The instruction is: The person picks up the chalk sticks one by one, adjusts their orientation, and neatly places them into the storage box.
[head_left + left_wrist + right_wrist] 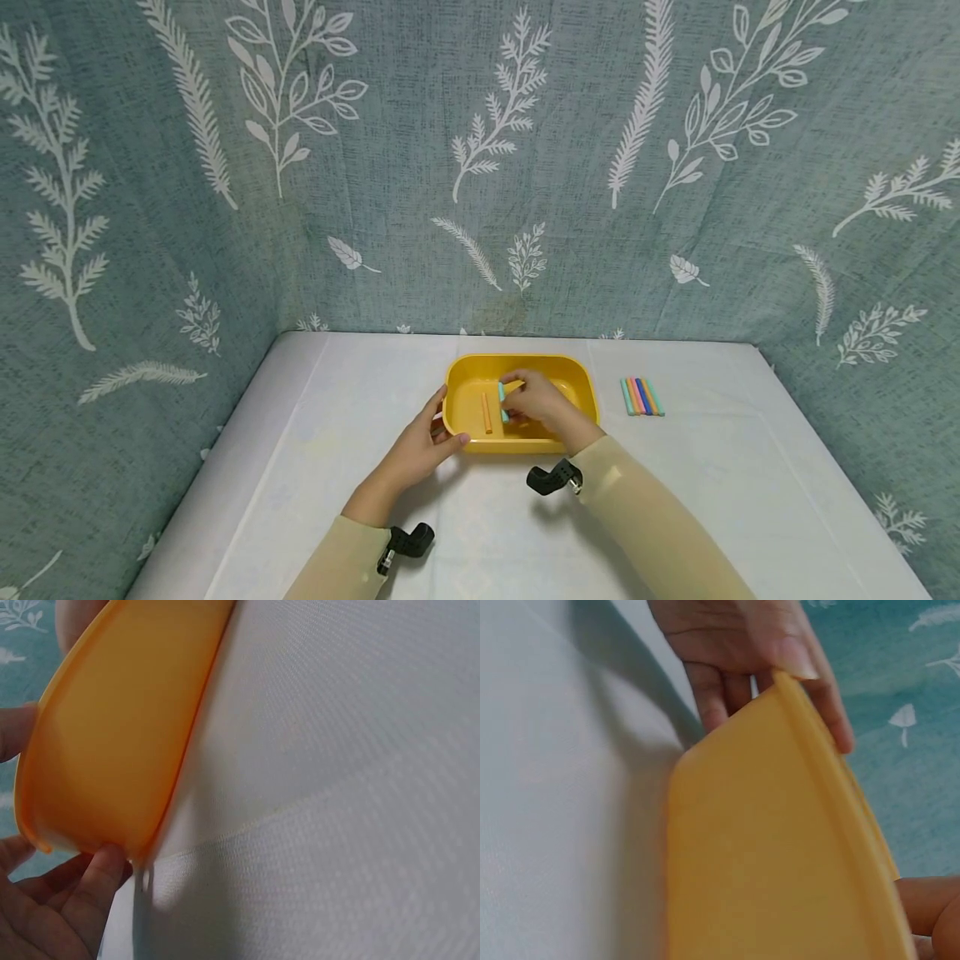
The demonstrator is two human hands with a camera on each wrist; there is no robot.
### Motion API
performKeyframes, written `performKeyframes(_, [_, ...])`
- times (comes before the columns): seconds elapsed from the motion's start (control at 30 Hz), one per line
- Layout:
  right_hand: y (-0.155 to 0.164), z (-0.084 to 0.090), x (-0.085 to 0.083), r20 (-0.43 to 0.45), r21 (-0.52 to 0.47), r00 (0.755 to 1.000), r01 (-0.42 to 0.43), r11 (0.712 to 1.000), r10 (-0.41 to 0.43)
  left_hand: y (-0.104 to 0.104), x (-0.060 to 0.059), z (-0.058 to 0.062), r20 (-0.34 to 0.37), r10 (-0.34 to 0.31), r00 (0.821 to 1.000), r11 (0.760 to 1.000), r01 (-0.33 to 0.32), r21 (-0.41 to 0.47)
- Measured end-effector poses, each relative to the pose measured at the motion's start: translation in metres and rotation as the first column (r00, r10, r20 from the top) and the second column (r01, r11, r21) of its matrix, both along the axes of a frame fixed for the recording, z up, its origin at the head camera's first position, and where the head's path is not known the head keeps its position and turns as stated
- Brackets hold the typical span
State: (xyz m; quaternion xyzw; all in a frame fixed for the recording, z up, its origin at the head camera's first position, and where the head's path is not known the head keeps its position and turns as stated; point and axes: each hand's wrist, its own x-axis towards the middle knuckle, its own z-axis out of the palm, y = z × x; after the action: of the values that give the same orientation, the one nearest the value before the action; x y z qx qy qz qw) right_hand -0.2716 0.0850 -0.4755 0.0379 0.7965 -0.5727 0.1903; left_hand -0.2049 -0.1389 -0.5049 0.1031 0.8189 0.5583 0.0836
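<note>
A yellow plastic tray (517, 447) stands on the white-covered table. My left hand (418, 450) grips its near left corner, thumb over the rim and fingers against the end wall; the left wrist view shows fingers (101, 881) touching that wall. Inside the tray, my right hand (542, 398) pinches a mint-green chalk stick (503, 402), standing roughly parallel to an orange chalk stick (487, 413) on the tray floor. The tray wall (742, 840) hides the chalk from the right wrist view, where only part of the right hand (934, 911) appears.
Right of the tray, several coloured chalk sticks (642, 397) lie side by side in a row on the white tablecloth (720, 467). Patterned green fabric (405, 167) rises behind the table and on both sides.
</note>
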Motion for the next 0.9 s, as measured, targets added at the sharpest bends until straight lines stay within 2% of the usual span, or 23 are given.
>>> performKeyframes(0.4, [-0.012, -0.011, 0.003, 0.038, 0.128, 0.999, 0.013, 0.992, -0.018, 0.002, 0.003, -0.002, -0.009, -0.007, 1.0, 1.0, 0.007, 0.013])
performKeyframes(0.67, [-0.018, -0.011, 0.003, -0.009, 0.22, 1.0, 0.017, 0.975, -0.016, 0.003, 0.004, -0.002, -0.019, -0.002, 1.0, 1.0, 0.002, 0.002])
performKeyframes(0.9, [-0.021, -0.012, 0.004, -0.043, 0.26, 0.999, 0.004, 0.966, 0.007, 0.004, 0.006, -0.003, -0.008, 0.007, 1.0, 1.0, -0.007, -0.012])
